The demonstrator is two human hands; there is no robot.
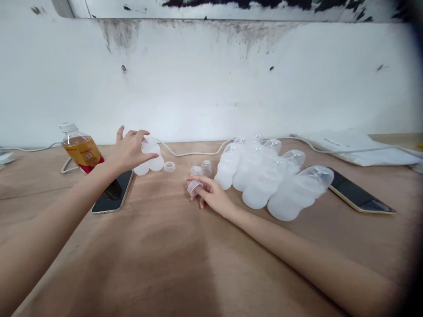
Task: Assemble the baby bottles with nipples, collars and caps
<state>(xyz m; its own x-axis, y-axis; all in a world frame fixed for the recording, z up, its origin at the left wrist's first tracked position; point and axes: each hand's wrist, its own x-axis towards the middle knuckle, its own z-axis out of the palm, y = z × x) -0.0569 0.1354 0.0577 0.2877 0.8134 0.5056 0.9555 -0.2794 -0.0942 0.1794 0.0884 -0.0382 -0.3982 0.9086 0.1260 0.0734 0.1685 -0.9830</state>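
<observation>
Bottle [155,162], frosted, upright, long axis vertical, left grip [131,147] apart, right grip [213,193] clamped on clear cap [194,188]

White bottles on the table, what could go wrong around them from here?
The left hand is right at the left-hand bottles and might tip one. The clear cap held in the right hand could slip. The right-hand bottles are crowded together, so bumping one could perhaps topple others.
</observation>
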